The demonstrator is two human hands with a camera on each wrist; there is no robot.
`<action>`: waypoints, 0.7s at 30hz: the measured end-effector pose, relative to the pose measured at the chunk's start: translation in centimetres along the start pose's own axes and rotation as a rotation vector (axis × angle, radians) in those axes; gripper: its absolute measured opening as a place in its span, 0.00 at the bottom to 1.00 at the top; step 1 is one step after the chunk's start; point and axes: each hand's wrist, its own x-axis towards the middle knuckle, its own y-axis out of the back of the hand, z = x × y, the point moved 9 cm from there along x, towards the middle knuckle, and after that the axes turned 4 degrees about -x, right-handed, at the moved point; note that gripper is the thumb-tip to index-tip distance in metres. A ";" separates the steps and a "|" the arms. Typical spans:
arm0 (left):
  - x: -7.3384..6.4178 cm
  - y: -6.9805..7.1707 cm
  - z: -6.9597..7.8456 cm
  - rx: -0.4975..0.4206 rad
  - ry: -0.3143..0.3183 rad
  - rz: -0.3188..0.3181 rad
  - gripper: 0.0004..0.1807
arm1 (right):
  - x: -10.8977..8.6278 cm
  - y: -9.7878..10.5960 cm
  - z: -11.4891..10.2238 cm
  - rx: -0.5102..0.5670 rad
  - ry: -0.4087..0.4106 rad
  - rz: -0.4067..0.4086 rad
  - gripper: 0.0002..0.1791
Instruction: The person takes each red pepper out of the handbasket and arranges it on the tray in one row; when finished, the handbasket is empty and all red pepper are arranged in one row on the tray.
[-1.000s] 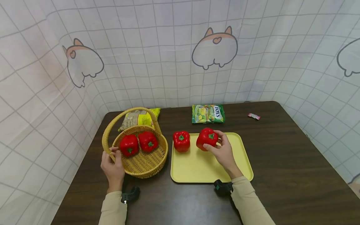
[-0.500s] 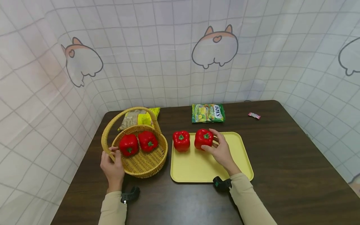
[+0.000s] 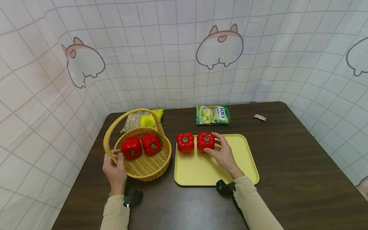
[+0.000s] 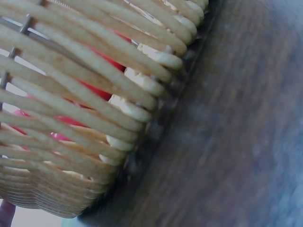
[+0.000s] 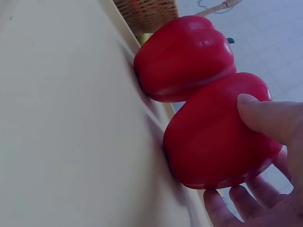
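Note:
My right hand holds a red bell pepper, thumb on its near side and fingers on the far side. That pepper stands stem up on the yellow tray, close beside a second bell pepper at the tray's back left. In the head view my left hand grips the rim of a wicker basket near the foot of its handle. Two more bell peppers lie in the back of the basket. Woven basket wall fills much of the left wrist view.
Behind the basket lies a yellow-and-clear bag. A green candy bag is behind the tray, and a small pink wrapped sweet sits at the back right of the dark table. A white grid-patterned curtain surrounds the back and sides.
My right hand has brought its bell pepper left and down onto the tray, beside the other one there. The left hand has stayed on the basket rim.

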 end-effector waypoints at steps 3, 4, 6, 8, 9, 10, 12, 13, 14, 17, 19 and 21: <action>0.0 -0.1 0.1 0.007 0.003 -0.007 0.10 | 0.0 -0.1 0.0 -0.003 0.007 -0.003 0.38; 0.0 -0.1 0.2 0.009 0.006 -0.013 0.10 | 0.0 -0.1 0.1 -0.002 0.008 -0.005 0.38; 0.0 -0.2 0.2 0.014 0.014 -0.021 0.10 | 0.0 -0.1 0.1 0.000 0.017 -0.012 0.38; 0.0 -0.2 0.3 0.016 0.020 -0.026 0.09 | 0.0 -0.2 0.1 0.004 0.022 -0.019 0.38; 0.0 -0.3 0.3 0.016 0.021 -0.027 0.09 | 0.0 -0.2 0.1 0.005 0.026 -0.022 0.38; 0.0 -0.3 0.4 0.018 0.018 -0.021 0.09 | 0.0 -0.3 0.1 0.007 0.027 -0.024 0.38; 0.0 -0.3 0.8 0.018 0.012 -0.010 0.09 | 0.0 -0.3 0.0 0.009 0.028 -0.027 0.38; 0.0 -0.3 1.1 0.014 0.008 -0.009 0.09 | 0.0 -0.3 0.0 0.009 0.026 -0.027 0.38; 0.0 -0.3 1.6 0.012 0.005 -0.004 0.09 | 0.0 -0.3 0.1 0.009 0.026 -0.027 0.38; 0.1 -0.4 3.1 -0.004 -0.002 -0.004 0.08 | 0.2 -0.4 0.7 0.008 0.025 -0.025 0.38; 0.1 -0.4 3.9 -0.013 -0.002 -0.002 0.08 | 0.6 -0.5 1.7 0.014 0.020 -0.024 0.39; 0.1 -0.3 4.3 -0.012 0.002 0.001 0.07 | 0.9 -0.7 2.5 0.011 0.019 -0.021 0.39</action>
